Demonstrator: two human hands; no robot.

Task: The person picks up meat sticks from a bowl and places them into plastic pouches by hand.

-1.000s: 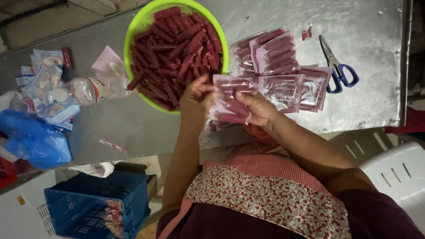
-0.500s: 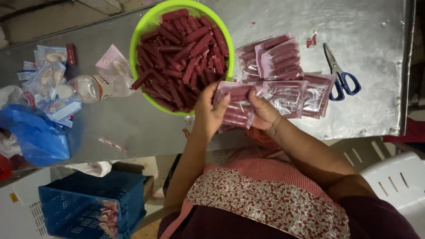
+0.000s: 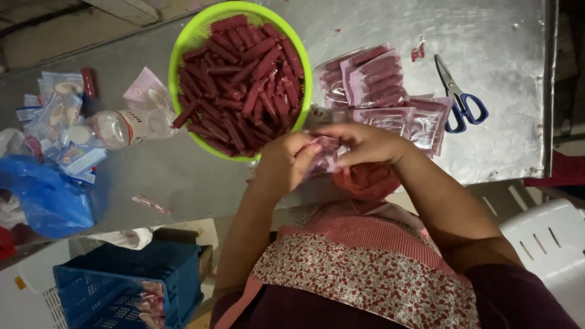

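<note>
Both hands meet at the near edge of the grey metal tabletop (image 3: 183, 176). Left hand (image 3: 286, 161) and right hand (image 3: 365, 143) each have their fingers closed in a pinching grip on one small clear plastic pouch of red sausages (image 3: 326, 155), held between them just above the tabletop. Just beyond, touching distance, sits the round lime-green plastic basket (image 3: 177, 67) heaped with red sausage sticks (image 3: 244, 79). Filled clear pouches (image 3: 372, 79) lie far right of the hands; blue-handled scissors (image 3: 460, 97) beside those.
</note>
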